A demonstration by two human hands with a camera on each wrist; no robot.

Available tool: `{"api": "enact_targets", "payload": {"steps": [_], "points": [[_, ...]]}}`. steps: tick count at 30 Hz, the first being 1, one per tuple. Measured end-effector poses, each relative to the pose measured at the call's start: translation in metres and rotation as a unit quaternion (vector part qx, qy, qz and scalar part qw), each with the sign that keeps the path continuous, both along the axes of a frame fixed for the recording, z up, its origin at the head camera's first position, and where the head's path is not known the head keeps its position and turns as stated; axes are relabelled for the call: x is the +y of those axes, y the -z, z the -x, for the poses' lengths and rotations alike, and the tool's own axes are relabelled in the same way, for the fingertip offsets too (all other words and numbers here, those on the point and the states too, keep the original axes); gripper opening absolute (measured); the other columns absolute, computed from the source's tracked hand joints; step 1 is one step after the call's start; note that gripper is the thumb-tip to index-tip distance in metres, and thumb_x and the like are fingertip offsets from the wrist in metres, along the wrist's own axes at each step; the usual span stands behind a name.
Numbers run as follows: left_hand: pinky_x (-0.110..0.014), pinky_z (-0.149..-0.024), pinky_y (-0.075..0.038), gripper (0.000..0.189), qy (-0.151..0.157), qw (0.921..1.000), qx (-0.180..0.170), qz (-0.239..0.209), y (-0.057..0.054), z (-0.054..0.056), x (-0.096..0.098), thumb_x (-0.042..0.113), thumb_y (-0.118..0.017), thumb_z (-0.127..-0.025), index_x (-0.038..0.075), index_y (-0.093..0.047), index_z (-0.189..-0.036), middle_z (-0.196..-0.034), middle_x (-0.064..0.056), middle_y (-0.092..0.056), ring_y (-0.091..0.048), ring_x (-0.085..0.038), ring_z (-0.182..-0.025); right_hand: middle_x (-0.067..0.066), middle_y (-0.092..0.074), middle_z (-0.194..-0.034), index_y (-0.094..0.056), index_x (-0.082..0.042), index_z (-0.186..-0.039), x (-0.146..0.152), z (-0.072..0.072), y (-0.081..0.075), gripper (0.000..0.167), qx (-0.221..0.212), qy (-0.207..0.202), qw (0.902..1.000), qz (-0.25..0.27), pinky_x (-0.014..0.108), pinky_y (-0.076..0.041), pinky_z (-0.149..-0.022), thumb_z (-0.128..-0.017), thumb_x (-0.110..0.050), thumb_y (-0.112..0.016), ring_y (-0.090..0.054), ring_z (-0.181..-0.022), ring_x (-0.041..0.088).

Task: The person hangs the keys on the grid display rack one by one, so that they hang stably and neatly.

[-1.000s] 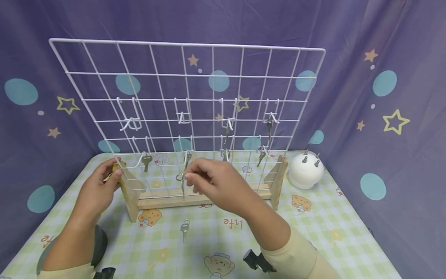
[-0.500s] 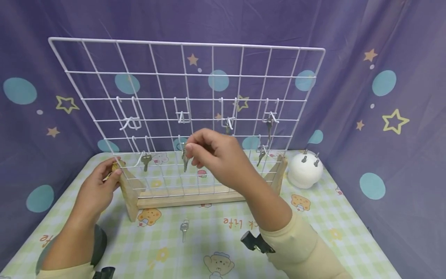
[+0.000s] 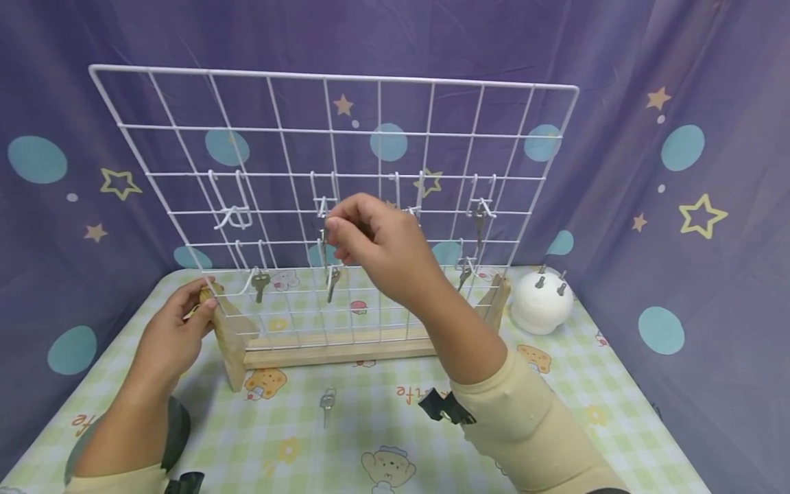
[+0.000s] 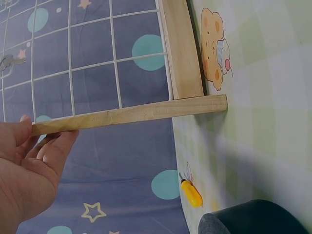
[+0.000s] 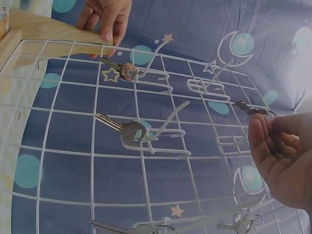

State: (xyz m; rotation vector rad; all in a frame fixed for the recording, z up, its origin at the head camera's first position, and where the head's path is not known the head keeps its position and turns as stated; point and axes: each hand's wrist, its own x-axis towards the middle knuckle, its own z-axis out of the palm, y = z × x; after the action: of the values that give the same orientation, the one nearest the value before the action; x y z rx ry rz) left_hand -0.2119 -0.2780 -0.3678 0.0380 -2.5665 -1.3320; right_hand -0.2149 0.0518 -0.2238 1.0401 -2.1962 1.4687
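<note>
My right hand (image 3: 382,247) pinches a key (image 5: 251,108) by its ring end, thumb against forefinger. In the head view this key hangs just below an upper-row white hook (image 3: 323,206) of the wire grid (image 3: 352,130); whether its ring touches the hook I cannot tell. My left hand (image 3: 173,336) grips the top of the wooden left side piece (image 4: 122,116) of the grid's stand. Keys hang on other hooks: a lower-left key (image 3: 260,285), a key (image 3: 333,283) below the held one, and an upper-right key (image 3: 479,226). The upper-left hook (image 3: 233,217) bears no key.
Another key (image 3: 328,406) with a ring lies on the checked tablecloth (image 3: 457,460) in front of the stand. A white rounded holder (image 3: 542,305) with several keys stuck in its top stands at right. A dark green rounded object (image 4: 253,219) sits near my left forearm.
My right hand has risen with the key from below the lower hook row to the upper row. The left hand stays on the wooden side piece.
</note>
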Motion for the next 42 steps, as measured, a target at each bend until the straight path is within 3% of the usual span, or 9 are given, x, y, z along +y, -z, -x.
{"api": "enact_targets", "payload": {"steps": [10, 19, 24, 30, 37, 38, 41, 42], "points": [[-0.005, -0.089, -0.05, 0.053, 0.011, 0.9998, 0.015, -0.01, 0.002, 0.0, 0.001, 0.033, -0.04, -0.106, 0.011, -0.031, -0.154, -0.148, -0.026, -0.043, -0.052, 0.001, -0.118, 0.001, -0.066, -0.081, -0.064, -0.008, -0.1, -0.006, 0.016, 0.009, 0.014, 0.016, 0.023, 0.9996, 0.009, 0.022, -0.061, -0.061, -0.101, -0.02, -0.056, -0.064, -0.068, 0.011], [-0.008, -0.091, -0.051, 0.053, 0.011, 0.9999, 0.005, -0.009, 0.001, 0.0, 0.0, 0.034, -0.039, -0.106, 0.014, -0.03, -0.155, -0.15, -0.025, -0.041, -0.053, -0.009, -0.125, -0.008, -0.062, -0.078, -0.063, -0.013, -0.102, -0.01, 0.028, 0.012, 0.015, 0.044, 0.073, 0.9957, -0.036, 0.02, -0.056, -0.055, -0.103, -0.025, -0.054, -0.061, -0.066, 0.006], [-0.009, -0.091, -0.051, 0.053, 0.006, 1.0, 0.001, -0.005, 0.0, -0.001, 0.0, 0.035, -0.039, -0.106, 0.016, -0.029, -0.155, -0.15, -0.023, -0.041, -0.053, -0.013, -0.126, -0.004, -0.064, -0.077, -0.063, -0.014, -0.103, -0.014, 0.032, 0.01, 0.016, 0.026, 0.09, 0.9945, -0.047, 0.02, -0.057, -0.055, -0.103, -0.027, -0.054, -0.064, -0.066, 0.013], [-0.008, -0.091, -0.051, 0.053, 0.007, 1.0, 0.002, -0.003, 0.0, -0.001, -0.001, 0.035, -0.039, -0.106, 0.016, -0.03, -0.155, -0.15, -0.023, -0.041, -0.053, -0.012, -0.125, -0.006, -0.066, -0.078, -0.064, -0.016, -0.104, -0.017, 0.033, 0.008, 0.018, 0.001, 0.124, 0.9898, -0.071, 0.019, -0.056, -0.054, -0.102, -0.031, -0.054, -0.064, -0.064, 0.009], [-0.006, -0.089, -0.051, 0.053, 0.007, 0.9999, 0.008, -0.005, 0.001, -0.001, -0.001, 0.035, -0.04, -0.106, 0.015, -0.031, -0.154, -0.149, -0.023, -0.043, -0.053, -0.003, -0.121, -0.004, -0.064, -0.07, -0.062, -0.016, -0.095, -0.013, 0.034, 0.014, 0.017, 0.033, 0.117, 0.9906, -0.062, 0.024, -0.053, -0.047, -0.101, -0.031, -0.056, -0.058, -0.056, 0.005], [-0.006, -0.089, -0.051, 0.053, 0.007, 0.9999, 0.008, -0.005, 0.002, -0.001, -0.001, 0.035, -0.04, -0.106, 0.015, -0.031, -0.154, -0.149, -0.023, -0.043, -0.053, -0.001, -0.12, -0.004, -0.064, -0.069, -0.062, -0.016, -0.094, -0.013, 0.034, 0.015, 0.017, 0.039, 0.114, 0.9908, -0.061, 0.024, -0.052, -0.049, -0.101, -0.03, -0.056, -0.057, -0.055, 0.005], [-0.004, -0.088, -0.05, 0.052, 0.007, 0.9998, 0.014, -0.01, 0.002, 0.0, -0.001, 0.034, -0.041, -0.106, 0.015, -0.032, -0.154, -0.147, -0.025, -0.043, -0.052, 0.004, -0.115, -0.006, -0.063, -0.067, -0.061, -0.018, -0.093, -0.01, 0.031, 0.016, 0.017, 0.05, 0.11, 0.9904, -0.066, 0.023, -0.057, -0.089, -0.101, -0.032, -0.055, -0.057, -0.054, 0.003], [-0.004, -0.088, -0.05, 0.052, 0.007, 0.9998, 0.016, -0.012, 0.003, 0.0, -0.001, 0.034, -0.041, -0.106, 0.015, -0.033, -0.153, -0.147, -0.025, -0.044, -0.052, 0.006, -0.114, -0.008, -0.062, -0.067, -0.061, -0.018, -0.093, -0.01, 0.029, 0.017, 0.017, 0.053, 0.109, 0.9902, -0.07, 0.022, -0.056, -0.089, -0.101, -0.032, -0.055, -0.056, -0.054, 0.003]]}}
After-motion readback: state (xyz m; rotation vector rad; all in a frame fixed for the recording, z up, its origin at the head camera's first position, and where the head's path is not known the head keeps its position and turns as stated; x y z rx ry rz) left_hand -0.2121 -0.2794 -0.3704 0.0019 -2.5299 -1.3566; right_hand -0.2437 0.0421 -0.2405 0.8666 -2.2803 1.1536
